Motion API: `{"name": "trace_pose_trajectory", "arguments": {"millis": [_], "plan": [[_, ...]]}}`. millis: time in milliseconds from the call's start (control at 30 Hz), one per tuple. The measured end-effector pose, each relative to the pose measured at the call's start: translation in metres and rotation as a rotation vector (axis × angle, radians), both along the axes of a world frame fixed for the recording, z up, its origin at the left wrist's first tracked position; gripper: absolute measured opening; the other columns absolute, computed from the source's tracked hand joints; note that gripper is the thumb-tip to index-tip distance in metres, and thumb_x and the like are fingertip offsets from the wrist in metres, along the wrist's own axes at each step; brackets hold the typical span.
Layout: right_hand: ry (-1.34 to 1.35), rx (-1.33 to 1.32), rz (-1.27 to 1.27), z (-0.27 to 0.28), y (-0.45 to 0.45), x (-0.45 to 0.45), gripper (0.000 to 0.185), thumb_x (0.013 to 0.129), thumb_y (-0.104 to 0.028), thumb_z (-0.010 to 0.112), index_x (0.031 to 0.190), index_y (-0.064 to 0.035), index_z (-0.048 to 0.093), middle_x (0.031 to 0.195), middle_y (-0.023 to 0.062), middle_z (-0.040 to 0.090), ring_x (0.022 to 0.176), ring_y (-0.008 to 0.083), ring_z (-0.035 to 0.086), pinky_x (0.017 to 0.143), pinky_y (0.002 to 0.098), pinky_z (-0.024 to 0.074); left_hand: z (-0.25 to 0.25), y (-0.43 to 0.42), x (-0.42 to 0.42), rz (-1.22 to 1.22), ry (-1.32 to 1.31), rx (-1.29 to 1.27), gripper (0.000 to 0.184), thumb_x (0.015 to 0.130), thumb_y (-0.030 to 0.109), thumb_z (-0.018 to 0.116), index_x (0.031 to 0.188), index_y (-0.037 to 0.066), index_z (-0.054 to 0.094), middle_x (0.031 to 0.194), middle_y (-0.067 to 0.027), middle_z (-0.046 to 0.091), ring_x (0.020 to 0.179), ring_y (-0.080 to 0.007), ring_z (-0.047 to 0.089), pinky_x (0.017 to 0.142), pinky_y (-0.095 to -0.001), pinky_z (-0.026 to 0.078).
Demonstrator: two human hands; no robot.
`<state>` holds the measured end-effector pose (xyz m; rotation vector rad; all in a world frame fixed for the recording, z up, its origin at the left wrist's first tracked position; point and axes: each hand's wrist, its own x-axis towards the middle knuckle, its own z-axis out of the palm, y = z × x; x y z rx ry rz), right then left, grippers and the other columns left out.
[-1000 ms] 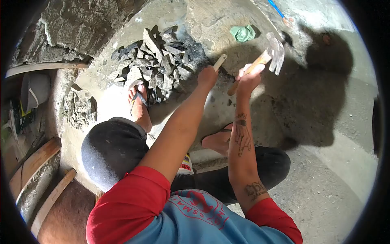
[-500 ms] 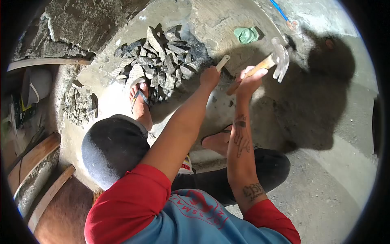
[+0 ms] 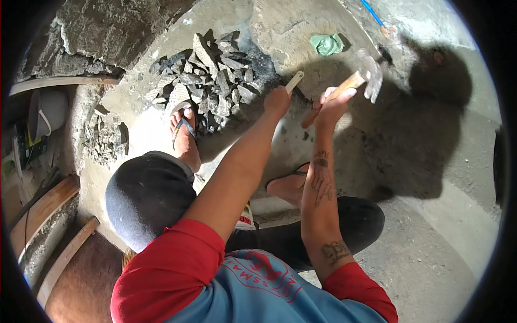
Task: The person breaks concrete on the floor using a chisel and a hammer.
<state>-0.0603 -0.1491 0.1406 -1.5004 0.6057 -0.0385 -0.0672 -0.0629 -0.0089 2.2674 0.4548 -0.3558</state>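
My right hand (image 3: 330, 111) is closed round the wooden handle of a claw hammer (image 3: 351, 84). Its grey metal head, slightly blurred, points up and to the right. Just left of it, my left hand (image 3: 277, 103) grips a pale flat handle with a small hole near its end (image 3: 294, 81); the rest of that tool is hidden under the hand. A heap of dark, broken charcoal-like chunks (image 3: 222, 81) lies on the concrete floor left of my left hand. Between my hands and feet, a few dark bits lie on the floor.
Beyond the hammer lies a crumpled green plastic bag (image 3: 327, 44). A smaller pile of grey fragments (image 3: 105, 141) sits at the left, near a grey bucket (image 3: 47, 114). My sandalled left foot (image 3: 184, 129) rests against the heap. A blue rod (image 3: 371, 12) is at the top right.
The hammer head has shifted very slightly, and its blur differs. Both hands keep their grips in nearly the same place.
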Motion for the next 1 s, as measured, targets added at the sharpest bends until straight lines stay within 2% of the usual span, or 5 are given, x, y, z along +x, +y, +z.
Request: {"name": "trace_pose_trajectory", "arguments": {"millis": [300, 500, 633, 700, 1000], "plan": [[0.600, -0.230, 0.169, -0.041, 0.005, -0.016, 0.070, 0.094, -0.061, 0.027, 0.062, -0.0039, 0.050, 0.049, 0.0059, 0.044, 0.040, 0.0195, 0.044, 0.040, 0.0354, 0.0332, 0.001, 0.001, -0.001, -0.029, -0.017, 0.011, 0.033, 0.087, 0.034, 0.060, 0.092, 0.001, 0.058, 0.086, -0.0191, 0.067, 0.080, -0.0351, 0.067, 0.068, -0.0444, 0.054], [-0.237, 0.039, -0.015, 0.012, -0.001, 0.008, 0.049, 0.097, -0.044, 0.042, 0.073, -0.0025, 0.051, 0.055, -0.0003, 0.045, 0.043, 0.0128, 0.040, 0.040, 0.0262, 0.0337, 0.002, 0.001, -0.001, -0.025, -0.011, 0.012, 0.032, 0.088, 0.033, 0.059, 0.092, 0.002, 0.059, 0.085, -0.0196, 0.067, 0.080, -0.0351, 0.067, 0.068, -0.0443, 0.054], [-0.614, -1.286, 0.023, -0.076, -0.003, -0.006, 0.063, 0.091, -0.061, 0.041, 0.065, -0.0045, 0.050, 0.053, 0.0026, 0.043, 0.043, 0.0153, 0.041, 0.041, 0.0307, 0.0343, 0.002, 0.002, -0.001, -0.033, -0.005, 0.029, 0.031, 0.087, 0.032, 0.060, 0.092, 0.001, 0.059, 0.087, -0.0201, 0.067, 0.082, -0.0362, 0.067, 0.069, -0.0441, 0.054], [0.719, -0.160, 0.287, -0.061, 0.007, -0.021, 0.065, 0.089, -0.064, 0.042, 0.064, -0.0046, 0.053, 0.054, 0.0058, 0.047, 0.044, 0.0177, 0.046, 0.041, 0.0334, 0.0355, -0.004, 0.004, -0.002, -0.035, 0.013, 0.039, 0.031, 0.087, 0.031, 0.060, 0.093, 0.001, 0.059, 0.087, -0.0202, 0.067, 0.083, -0.0365, 0.066, 0.070, -0.0442, 0.054], [0.199, -0.020, 0.099, 0.036, 0.008, 0.014, 0.065, 0.088, -0.070, 0.035, 0.065, -0.0103, 0.044, 0.051, -0.0006, 0.037, 0.039, 0.0118, 0.036, 0.037, 0.0284, 0.0304, 0.025, 0.022, 0.001, -0.047, 0.177, 0.026, 0.043, 0.087, 0.039, 0.056, 0.100, -0.001, 0.061, 0.090, -0.0237, 0.066, 0.089, -0.0362, 0.065, 0.077, -0.0458, 0.051]]}}
